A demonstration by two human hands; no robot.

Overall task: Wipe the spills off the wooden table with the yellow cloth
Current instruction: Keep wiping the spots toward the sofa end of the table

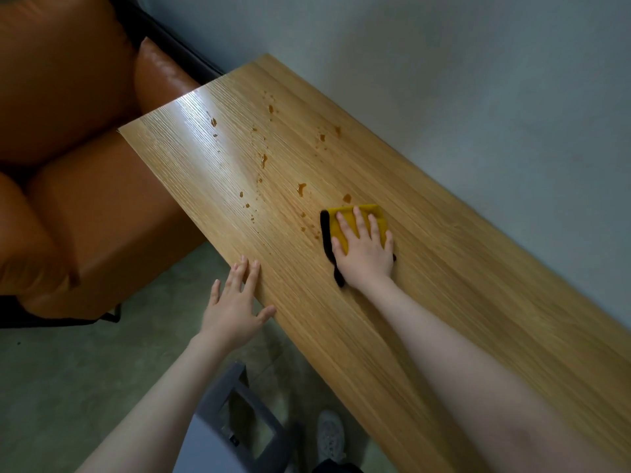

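A long wooden table (444, 302) runs from the upper left to the lower right. Several small brown spills (300, 189) dot its far half. The yellow cloth (345, 220), with a black edge on its left side, lies flat on the table just below the nearest drops. My right hand (365, 249) presses down on the cloth with straight, spread fingers and covers most of it. My left hand (235, 302) rests open at the table's near edge, its fingertips touching the wood.
An orange leather sofa (68, 165) stands to the left, close to the table's far end. A grey wall (478, 80) runs behind the table. A grey chair frame (239, 404) and a shoe (329, 435) are on the floor below.
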